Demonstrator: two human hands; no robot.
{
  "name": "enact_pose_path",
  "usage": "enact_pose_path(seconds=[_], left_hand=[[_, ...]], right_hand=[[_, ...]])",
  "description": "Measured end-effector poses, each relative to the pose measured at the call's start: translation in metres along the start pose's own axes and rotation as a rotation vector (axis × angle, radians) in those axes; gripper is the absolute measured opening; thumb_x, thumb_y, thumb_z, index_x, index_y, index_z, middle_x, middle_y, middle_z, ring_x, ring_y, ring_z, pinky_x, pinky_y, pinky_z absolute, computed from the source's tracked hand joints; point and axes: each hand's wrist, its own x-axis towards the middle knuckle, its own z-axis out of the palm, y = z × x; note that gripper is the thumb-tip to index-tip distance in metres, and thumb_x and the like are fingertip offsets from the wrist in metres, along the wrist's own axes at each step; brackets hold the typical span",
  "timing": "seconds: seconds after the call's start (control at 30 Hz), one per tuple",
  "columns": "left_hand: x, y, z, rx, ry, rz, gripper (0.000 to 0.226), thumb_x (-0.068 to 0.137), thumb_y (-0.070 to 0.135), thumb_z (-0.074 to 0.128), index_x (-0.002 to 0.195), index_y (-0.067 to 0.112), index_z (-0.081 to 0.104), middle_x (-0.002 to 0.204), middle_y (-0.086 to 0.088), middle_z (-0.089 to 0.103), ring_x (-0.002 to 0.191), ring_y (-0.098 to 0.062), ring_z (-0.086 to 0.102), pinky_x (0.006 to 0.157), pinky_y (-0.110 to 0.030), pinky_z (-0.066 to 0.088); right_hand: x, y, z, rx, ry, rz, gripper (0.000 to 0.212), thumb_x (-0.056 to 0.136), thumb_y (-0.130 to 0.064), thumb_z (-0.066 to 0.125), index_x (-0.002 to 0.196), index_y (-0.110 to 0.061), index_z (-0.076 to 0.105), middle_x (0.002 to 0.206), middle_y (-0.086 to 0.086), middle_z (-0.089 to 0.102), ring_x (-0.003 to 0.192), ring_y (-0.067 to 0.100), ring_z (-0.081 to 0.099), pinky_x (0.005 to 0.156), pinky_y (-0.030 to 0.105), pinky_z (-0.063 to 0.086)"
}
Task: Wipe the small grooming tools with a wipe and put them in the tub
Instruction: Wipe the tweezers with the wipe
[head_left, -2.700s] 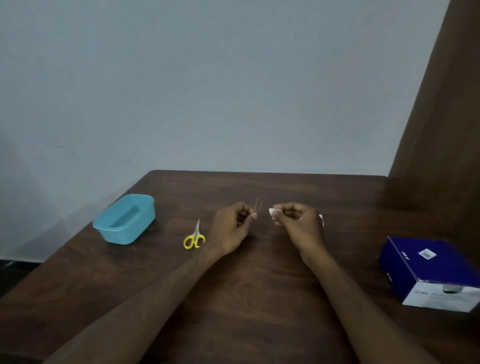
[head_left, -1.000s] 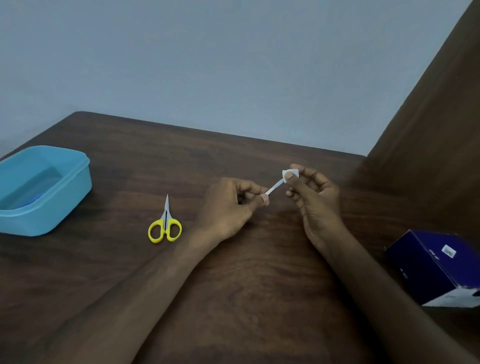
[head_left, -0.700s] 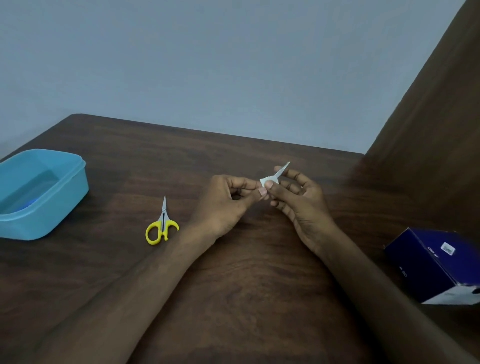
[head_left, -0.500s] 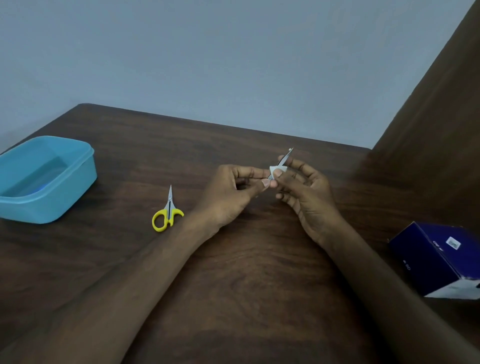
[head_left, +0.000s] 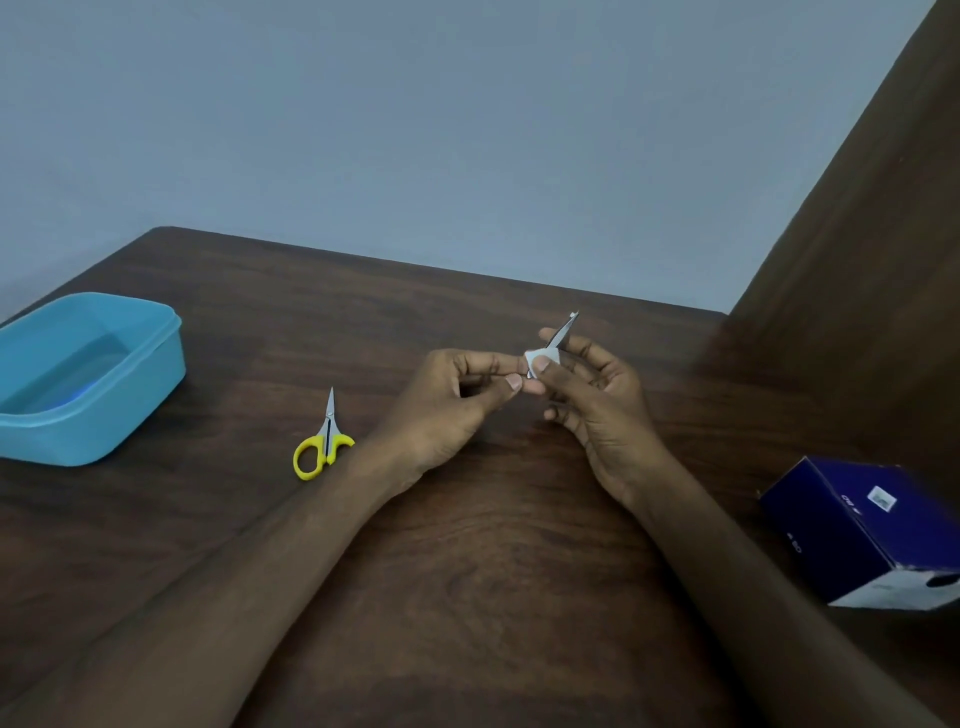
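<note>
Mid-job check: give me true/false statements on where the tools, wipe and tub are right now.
1. The yellow-handled scissors lie on the dark wooden table. True.
2. The thin metal tweezers are in the light blue plastic tub. False: held between both hands.
3. The right hand pinches the small white wipe around the tweezers. True.
4. The left hand holds the scissors. False: it grips the tweezers' near end.

Scissors (head_left: 323, 441) lie between hands and tub (head_left: 88, 379); table (head_left: 467, 571) otherwise bare.
</note>
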Motion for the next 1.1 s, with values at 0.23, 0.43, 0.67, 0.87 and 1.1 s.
enact_pose_path(seconds=[0.23,0.43,0.67,0.87,1.1], left_hand=[[0.000,0.007,0.000,-0.018,-0.059,-0.055,0.031,0.105,-0.002,0.056,0.115,0.013,0.080,0.099,0.007,0.084,0.081,0.006,0.067,0.075,-0.012,0.051],[-0.002,0.019,-0.002,-0.037,-0.079,-0.194,0.034,0.107,0.014,0.048,0.109,0.021,0.081,0.102,0.002,0.084,0.078,-0.008,0.064,0.060,-0.022,0.037],[-0.002,0.020,-0.003,-0.027,-0.056,-0.240,0.042,0.112,0.030,0.037,0.112,0.022,0.079,0.109,0.009,0.083,0.091,-0.009,0.066,0.070,-0.030,0.037],[-0.002,0.020,-0.003,-0.055,-0.027,-0.241,0.049,0.114,0.037,0.035,0.100,0.025,0.080,0.098,0.014,0.081,0.088,-0.003,0.067,0.072,-0.029,0.038],[0.001,0.013,0.000,-0.003,-0.001,-0.194,0.032,0.111,0.033,0.050,0.107,0.025,0.081,0.107,0.011,0.082,0.086,-0.005,0.064,0.067,-0.025,0.038]], right_hand=[[-0.001,0.001,-0.003,-0.024,-0.028,-0.017,0.047,0.084,-0.009,0.083,0.127,-0.022,0.069,0.115,0.006,0.081,0.096,0.027,0.072,0.064,0.024,0.049],[0.001,0.003,-0.002,-0.079,-0.020,-0.038,0.039,0.091,-0.009,0.078,0.128,-0.017,0.068,0.111,0.007,0.082,0.086,0.017,0.073,0.064,0.026,0.051],[0.002,0.002,-0.002,-0.072,-0.013,-0.011,0.036,0.097,-0.011,0.073,0.132,-0.017,0.066,0.115,0.004,0.081,0.092,0.015,0.075,0.064,0.025,0.050],[-0.002,0.002,-0.002,-0.155,-0.038,-0.075,0.053,0.085,-0.006,0.084,0.133,-0.019,0.064,0.114,0.001,0.081,0.099,0.014,0.075,0.065,0.023,0.053],[0.001,0.005,-0.001,-0.161,-0.007,-0.080,0.033,0.093,-0.010,0.078,0.124,-0.014,0.067,0.111,0.004,0.082,0.096,0.018,0.076,0.065,0.029,0.051]])
